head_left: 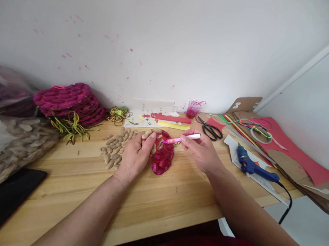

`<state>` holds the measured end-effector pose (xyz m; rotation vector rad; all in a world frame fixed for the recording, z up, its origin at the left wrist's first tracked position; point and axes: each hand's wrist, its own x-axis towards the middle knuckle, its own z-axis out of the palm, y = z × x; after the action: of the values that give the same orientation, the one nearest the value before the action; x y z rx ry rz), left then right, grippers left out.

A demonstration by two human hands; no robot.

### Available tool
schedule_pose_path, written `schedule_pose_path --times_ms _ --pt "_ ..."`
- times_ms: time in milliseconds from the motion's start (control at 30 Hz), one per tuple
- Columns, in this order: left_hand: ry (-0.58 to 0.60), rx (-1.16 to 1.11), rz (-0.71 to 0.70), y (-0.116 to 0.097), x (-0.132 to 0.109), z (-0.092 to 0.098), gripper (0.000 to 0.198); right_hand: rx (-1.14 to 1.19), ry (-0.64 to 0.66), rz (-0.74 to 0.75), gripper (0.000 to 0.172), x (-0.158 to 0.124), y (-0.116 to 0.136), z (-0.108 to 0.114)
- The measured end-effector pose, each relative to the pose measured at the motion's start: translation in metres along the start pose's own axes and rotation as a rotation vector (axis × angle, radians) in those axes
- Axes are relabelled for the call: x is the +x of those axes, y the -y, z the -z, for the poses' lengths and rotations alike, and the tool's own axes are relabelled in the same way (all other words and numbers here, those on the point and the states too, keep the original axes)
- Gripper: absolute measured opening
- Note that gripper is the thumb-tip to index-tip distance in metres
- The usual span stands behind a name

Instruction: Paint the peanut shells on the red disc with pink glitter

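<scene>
Pink-tipped brush (181,139) pinched in right hand (200,151) fingers dabs, seemingly, peanut-shell piece (162,152) at 12 o'clock, left hand (136,154) fingers pressed steadying it; next stroke needs care.

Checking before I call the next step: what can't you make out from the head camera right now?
- Oval peanut-shell piece: its left side is hidden under the left hand.
- Pink brush in the right hand: tip too small to judge contact.
- Bag of peanuts: cut off by the left edge.
- Pink cup: contents blurred.
</scene>
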<state>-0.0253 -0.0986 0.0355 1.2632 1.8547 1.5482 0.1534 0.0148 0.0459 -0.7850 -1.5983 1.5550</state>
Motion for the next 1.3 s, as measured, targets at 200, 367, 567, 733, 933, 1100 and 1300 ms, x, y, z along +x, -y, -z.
schedule_pose_path --times_ms 200,367,567,733,933,1100,1300 --pt "-0.016 0.006 -0.006 -0.003 -0.001 0.0 0.037 -0.055 0.011 0.028 0.04 0.001 0.001 0.001" --pt "-0.017 -0.003 -0.003 -0.004 -0.002 0.0 0.035 -0.104 0.018 0.137 0.038 -0.003 0.007 -0.002" --pt "0.006 -0.014 0.009 -0.004 -0.002 0.0 0.037 -0.158 0.148 0.26 0.027 -0.013 0.007 -0.009" --pt "-0.004 -0.005 0.007 -0.003 -0.002 0.0 0.036 -0.288 0.072 0.376 0.015 -0.012 0.004 -0.004" --pt "0.008 -0.01 -0.008 -0.005 -0.003 -0.001 0.033 -0.35 0.069 0.466 0.009 -0.015 0.007 -0.002" --pt "-0.018 -0.018 -0.055 -0.009 -0.005 -0.001 0.032 -0.408 0.049 0.552 0.005 -0.019 0.012 -0.006" --pt "-0.057 0.001 -0.124 -0.011 -0.008 -0.001 0.034 -0.436 0.046 0.662 0.005 -0.024 0.014 -0.009"
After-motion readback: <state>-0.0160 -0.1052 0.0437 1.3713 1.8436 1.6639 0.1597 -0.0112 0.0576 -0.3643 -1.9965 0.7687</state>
